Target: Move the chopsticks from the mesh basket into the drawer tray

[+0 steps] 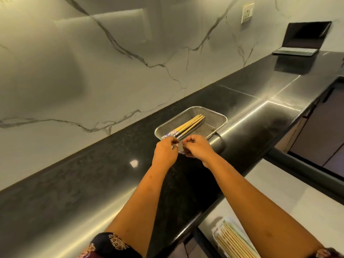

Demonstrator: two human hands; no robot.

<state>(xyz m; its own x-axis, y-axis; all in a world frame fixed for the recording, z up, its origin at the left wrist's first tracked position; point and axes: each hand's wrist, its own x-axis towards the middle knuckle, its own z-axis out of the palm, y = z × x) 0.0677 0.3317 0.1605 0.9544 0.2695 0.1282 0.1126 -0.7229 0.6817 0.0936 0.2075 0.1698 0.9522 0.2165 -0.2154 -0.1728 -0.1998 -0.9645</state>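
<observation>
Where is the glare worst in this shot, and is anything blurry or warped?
In the head view, glare streaks the black countertop, brightest right of the mesh basket; the same view's wide lens bows the counter edge; the left hand and right hand look soft in the head view, their grip unclear; the chopsticks read clearly.

My left grip and right grip crowd each other at the near rim of the rectangular silver wire-mesh basket. Its raised walls fence in the pale wooden chopsticks with blue-patterned ends at 12 o'clock, so the way in is from above. The white veined marble wall closes off 10 to 11 o'clock. The glossy black stone bench gives open room at 9 and 2 o'clock, with a dark open laptop far off at 2. At 5 o'clock, below the bench edge, the white drawer tray lies open-topped.
</observation>
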